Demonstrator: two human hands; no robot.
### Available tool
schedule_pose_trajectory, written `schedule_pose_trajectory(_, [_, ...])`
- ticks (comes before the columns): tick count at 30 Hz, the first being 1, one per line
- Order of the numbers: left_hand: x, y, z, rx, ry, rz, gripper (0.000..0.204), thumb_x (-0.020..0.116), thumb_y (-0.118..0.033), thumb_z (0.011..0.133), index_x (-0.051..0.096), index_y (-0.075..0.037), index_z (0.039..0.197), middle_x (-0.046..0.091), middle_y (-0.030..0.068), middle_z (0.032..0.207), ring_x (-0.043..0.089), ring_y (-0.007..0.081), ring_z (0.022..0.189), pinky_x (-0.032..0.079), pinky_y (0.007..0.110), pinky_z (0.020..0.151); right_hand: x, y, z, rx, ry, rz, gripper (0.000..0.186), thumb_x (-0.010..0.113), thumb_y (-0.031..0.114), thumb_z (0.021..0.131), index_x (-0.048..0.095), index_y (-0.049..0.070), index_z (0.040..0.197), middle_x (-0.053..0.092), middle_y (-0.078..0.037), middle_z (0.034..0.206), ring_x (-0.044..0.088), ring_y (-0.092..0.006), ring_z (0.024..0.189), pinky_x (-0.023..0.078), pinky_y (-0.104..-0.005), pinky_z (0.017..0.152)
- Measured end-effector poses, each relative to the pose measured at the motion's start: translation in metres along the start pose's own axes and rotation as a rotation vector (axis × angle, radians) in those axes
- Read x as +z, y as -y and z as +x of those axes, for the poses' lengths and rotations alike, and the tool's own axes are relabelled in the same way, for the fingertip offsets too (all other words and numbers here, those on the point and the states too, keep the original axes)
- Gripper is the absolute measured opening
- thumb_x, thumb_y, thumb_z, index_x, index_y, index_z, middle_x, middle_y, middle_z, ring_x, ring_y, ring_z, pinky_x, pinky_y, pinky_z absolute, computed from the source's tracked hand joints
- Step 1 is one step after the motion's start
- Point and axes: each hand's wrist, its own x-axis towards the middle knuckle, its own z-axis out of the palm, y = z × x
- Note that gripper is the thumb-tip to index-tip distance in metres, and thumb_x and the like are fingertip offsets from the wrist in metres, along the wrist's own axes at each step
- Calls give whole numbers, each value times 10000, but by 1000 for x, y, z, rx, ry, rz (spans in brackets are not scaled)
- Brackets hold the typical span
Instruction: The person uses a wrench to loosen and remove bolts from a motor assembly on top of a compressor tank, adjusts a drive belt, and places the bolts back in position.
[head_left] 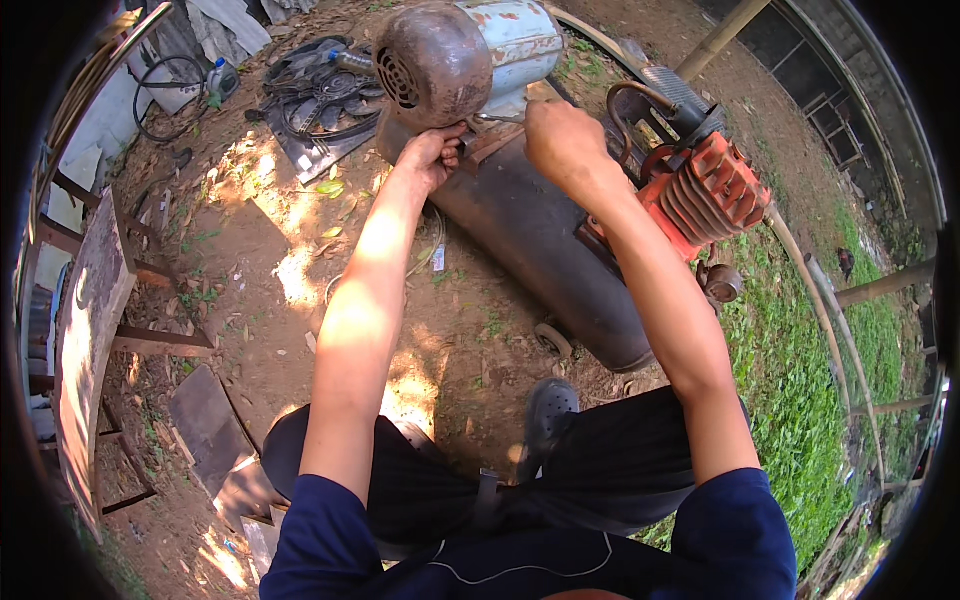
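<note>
A black air compressor tank (540, 240) lies on the dirt in front of me, slanting from upper left to lower right. On its far end sits an electric motor with a rusty brown end cover (432, 65) and a pale blue body (515, 50). My right hand (565, 140) is closed in a fist around a thin metal wrench (497, 119), whose shaft reaches left to the motor's base. Beside the rusty mounting plate (495, 142), my left hand (432, 158) has its fingers curled under the motor; what they pinch is hidden. A red finned compressor pump (705, 195) stands on the tank's right side.
Black cables and hoses (325, 95) lie heaped at the upper left, near a plastic bottle (222, 78). A wooden board on a frame (95, 330) stands at left. Grass (790, 400) and bamboo poles (815, 290) are at right. My shoe (548, 415) is near the tank.
</note>
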Motion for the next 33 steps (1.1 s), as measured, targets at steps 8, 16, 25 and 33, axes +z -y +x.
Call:
schedule_pose_trajectory(8, [1, 2, 3, 5, 24, -5, 139, 490, -92, 962, 621, -49, 971, 376, -68, 616, 317, 36, 489, 288, 207, 455, 40, 15, -12, 148, -48, 474, 252, 599, 158, 787, 683, -50, 902, 648, -289, 936, 628, -427, 950, 502, -452, 839])
schedule_pose_trajectory(16, [-7, 2, 6, 21, 42, -15, 130, 524, -105, 948, 627, -34, 985, 407, -59, 633, 329, 38, 497, 298, 201, 459, 50, 31, -17, 424, 271, 1150, 235, 482, 134, 911, 532, -68, 1021, 568, -151, 821, 593, -233, 704, 585, -380, 609])
schedule_pose_trajectory(25, [-1, 1, 1, 17, 9, -17, 62, 596, -92, 911, 631, -42, 919, 419, -57, 634, 328, 41, 499, 294, 206, 454, 63, 35, -8, 520, 378, 1634, 111, 405, 100, 968, 469, 10, 951, 455, -43, 729, 483, -144, 592, 577, -377, 603])
schedule_pose_trajectory(33, [-2, 2, 4, 19, -1, -4, 83, 579, -87, 916, 639, -36, 941, 431, -53, 640, 335, 45, 499, 297, 210, 459, 67, 36, -2, 531, 352, 1749, 82, 406, 84, 970, 465, 36, 940, 424, -17, 697, 400, -109, 558, 380, -270, 471])
